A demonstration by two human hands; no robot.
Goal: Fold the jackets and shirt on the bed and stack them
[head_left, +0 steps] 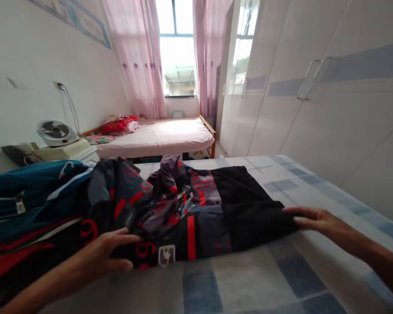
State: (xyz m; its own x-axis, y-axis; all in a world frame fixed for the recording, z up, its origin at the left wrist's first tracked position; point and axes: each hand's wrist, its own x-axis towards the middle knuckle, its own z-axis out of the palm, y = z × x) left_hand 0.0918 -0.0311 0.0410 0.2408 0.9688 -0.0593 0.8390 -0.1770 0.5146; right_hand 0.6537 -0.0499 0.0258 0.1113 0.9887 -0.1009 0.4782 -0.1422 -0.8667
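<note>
A black, grey and red printed garment (249,205) lies across the bed, bunched at its left and middle and spread flatter at its plain black right part. Red digits and a small white patch show along its near edge. My left hand (109,250) is at that near edge on the left, thumb and fingers apart, fingertips against the cloth. At the garment's right end, my right hand (317,220) has its thumb and fingers closed on the black edge. A blue jacket (29,196) with white and red stripes lies left of the garment, partly beside my left forearm.
Beneath the clothes is a blue and white checked bedsheet (249,283). A fan (57,133) stands on a cabinet at the left. Farther back is a second bed (163,137) with red cloths, below a curtained window. White wardrobes (281,117) line the right side.
</note>
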